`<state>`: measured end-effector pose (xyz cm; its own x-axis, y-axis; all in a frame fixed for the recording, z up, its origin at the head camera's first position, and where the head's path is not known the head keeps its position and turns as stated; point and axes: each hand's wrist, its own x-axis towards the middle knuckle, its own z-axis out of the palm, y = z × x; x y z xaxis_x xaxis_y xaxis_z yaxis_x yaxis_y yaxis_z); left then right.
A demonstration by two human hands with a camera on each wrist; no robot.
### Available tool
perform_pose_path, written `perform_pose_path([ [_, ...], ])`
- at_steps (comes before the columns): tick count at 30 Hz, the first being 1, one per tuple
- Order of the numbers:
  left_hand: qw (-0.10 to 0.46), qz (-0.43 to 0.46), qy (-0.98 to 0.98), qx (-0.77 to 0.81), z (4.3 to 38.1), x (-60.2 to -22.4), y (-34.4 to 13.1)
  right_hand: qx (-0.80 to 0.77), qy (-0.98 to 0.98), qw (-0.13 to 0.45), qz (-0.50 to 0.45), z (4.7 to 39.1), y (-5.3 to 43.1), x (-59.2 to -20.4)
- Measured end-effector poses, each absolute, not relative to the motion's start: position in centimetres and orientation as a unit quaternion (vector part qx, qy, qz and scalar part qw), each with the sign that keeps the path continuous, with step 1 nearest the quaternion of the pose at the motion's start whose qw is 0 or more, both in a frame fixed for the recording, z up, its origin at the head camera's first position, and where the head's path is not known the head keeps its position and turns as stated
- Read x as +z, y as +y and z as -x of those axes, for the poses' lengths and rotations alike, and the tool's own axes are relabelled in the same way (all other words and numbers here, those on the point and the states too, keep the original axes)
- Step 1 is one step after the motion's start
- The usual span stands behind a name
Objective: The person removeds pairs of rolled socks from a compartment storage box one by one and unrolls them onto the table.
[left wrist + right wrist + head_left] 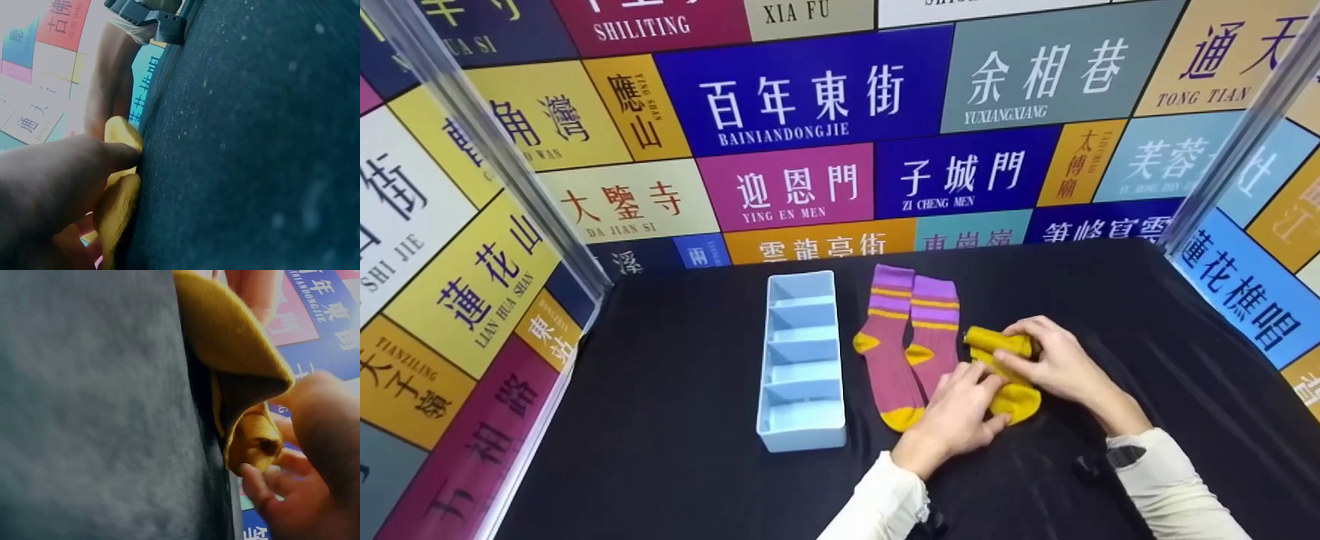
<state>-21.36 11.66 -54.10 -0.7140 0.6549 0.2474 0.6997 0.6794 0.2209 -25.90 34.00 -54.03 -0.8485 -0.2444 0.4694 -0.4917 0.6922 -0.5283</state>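
Observation:
A mustard-yellow sock point(1015, 403) lies on the black cloth, its upper part rolled into a tight bundle. My right hand point(1059, 360) grips that rolled end, fingers over the far side and thumb on the near side. In the right wrist view, the coiled roll point(258, 439) shows between the right fingers and thumb. Holding the flat part from the left is my left hand point(960, 412), its thumb beside the toe. The left wrist view has the left thumb pressed on the yellow fabric point(119, 205), close over the cloth.
Left of the hands lies a pair of purple-and-mauve striped socks point(889, 345) with yellow heels and toes, partly covered by the left hand. Farther left stands a light blue box point(802, 441) with several compartments. Patterned sign panels point(817, 90) rise behind the black cloth point(675, 420).

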Motion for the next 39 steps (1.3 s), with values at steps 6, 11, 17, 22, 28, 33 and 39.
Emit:
perform_pose_path([
  [6, 0.060, 0.381, -0.908, -0.161, 21.6, -54.2, 11.3, 0.294, -0.923, 0.175, -0.177, 26.6, 34.3, -53.8],
  [11, 0.040, 0.392, -0.902, -0.174, 21.8, -54.2, 11.0, 0.298, -0.926, 0.179, -0.149, 27.5, 34.6, -53.5],
  [17, 0.021, 0.396, -0.900, -0.181, 21.9, -54.1, 10.7, 0.291, -0.926, 0.189, -0.148, 28.4, 34.6, -53.6],
  [22, 0.010, 0.398, -0.899, -0.185, 21.8, -54.0, 10.7, 0.276, -0.939, 0.139, -0.152, 28.6, 34.6, -53.7],
  [28, 0.001, 0.397, -0.895, -0.202, 21.8, -53.9, 10.6, 0.244, -0.959, 0.098, -0.108, 29.1, 34.6, -53.4],
  [33, 0.005, 0.400, -0.894, -0.202, 21.8, -53.8, 10.6, 0.239, -0.962, 0.101, -0.090, 29.7, 34.4, -53.1],
  [39, 0.007, 0.402, -0.894, -0.197, 21.9, -53.9, 10.7, 0.237, -0.959, 0.131, -0.081, 30.8, 34.3, -53.0],
])
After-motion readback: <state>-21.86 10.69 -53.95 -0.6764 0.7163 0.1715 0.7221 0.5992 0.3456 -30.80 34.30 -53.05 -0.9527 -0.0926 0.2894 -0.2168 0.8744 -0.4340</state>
